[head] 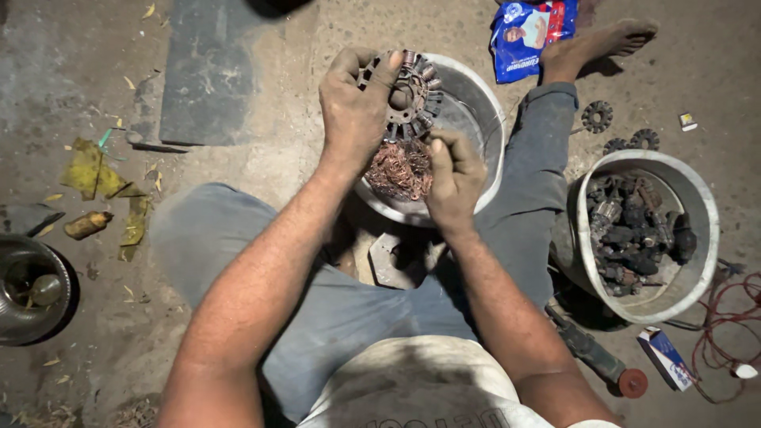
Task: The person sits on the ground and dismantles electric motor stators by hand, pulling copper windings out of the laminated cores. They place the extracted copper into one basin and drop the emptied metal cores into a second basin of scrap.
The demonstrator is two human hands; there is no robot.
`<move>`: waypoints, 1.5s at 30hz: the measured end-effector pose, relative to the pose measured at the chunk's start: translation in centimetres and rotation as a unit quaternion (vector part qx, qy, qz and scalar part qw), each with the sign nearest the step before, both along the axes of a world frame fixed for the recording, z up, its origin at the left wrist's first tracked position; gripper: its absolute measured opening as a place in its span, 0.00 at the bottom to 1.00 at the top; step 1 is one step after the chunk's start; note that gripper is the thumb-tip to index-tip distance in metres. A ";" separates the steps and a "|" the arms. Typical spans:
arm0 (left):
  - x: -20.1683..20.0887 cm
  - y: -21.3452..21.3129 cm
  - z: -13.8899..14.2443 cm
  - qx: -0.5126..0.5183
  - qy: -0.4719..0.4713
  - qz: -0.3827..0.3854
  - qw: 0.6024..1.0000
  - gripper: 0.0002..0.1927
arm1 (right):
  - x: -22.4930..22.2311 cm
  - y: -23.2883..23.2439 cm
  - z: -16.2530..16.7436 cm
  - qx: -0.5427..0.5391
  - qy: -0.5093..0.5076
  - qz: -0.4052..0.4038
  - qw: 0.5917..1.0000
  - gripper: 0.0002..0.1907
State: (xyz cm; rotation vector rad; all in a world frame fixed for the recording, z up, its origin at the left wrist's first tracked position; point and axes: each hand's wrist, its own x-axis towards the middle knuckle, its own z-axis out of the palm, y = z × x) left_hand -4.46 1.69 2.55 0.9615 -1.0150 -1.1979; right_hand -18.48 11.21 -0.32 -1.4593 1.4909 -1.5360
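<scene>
1. Stator core (408,93), a toothed metal ring with copper windings, is held above the middle pan (476,119), over a tangle of stripped copper wire (400,170).
2. Left hand (354,107) grips the ring's rim, thumb across it; right hand (456,170) pinches wire strands below.
3. Done well, I judge: hold the ring steady, pull strands straight out, let them fall into the pan.
4. Packages: a blue-and-red pouch (529,28) lies far, beside a bare foot (598,43); a small blue-white box (667,358) lies near right on the floor, by a pan of scrap parts (697,206).

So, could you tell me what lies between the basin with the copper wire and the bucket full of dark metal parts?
In the head view, the person's lower leg in grey trousers lies between the basin and the bucket.
</scene>
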 end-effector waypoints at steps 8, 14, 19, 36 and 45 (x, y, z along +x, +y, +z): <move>0.3 -0.6 0.0 0.024 -0.048 0.033 0.998 0.11 | -1.6 0.4 -0.5 -0.021 -0.054 0.022 0.998 0.08; 0.9 -0.5 0.4 0.026 0.025 0.039 0.999 0.12 | -0.8 -0.6 -2.3 0.054 -0.002 0.001 0.999 0.08; 0.4 0.2 0.2 0.042 0.035 0.022 0.998 0.12 | -0.9 -0.8 -1.1 -0.051 0.098 0.055 0.992 0.18; 1.1 -0.7 0.5 0.021 0.100 0.021 0.995 0.11 | -0.9 -0.8 -2.9 0.103 -0.034 0.038 0.993 0.08; 0.6 -0.6 0.0 0.020 0.079 0.036 0.996 0.11 | 0.0 -0.7 0.1 0.029 0.021 0.059 0.998 0.12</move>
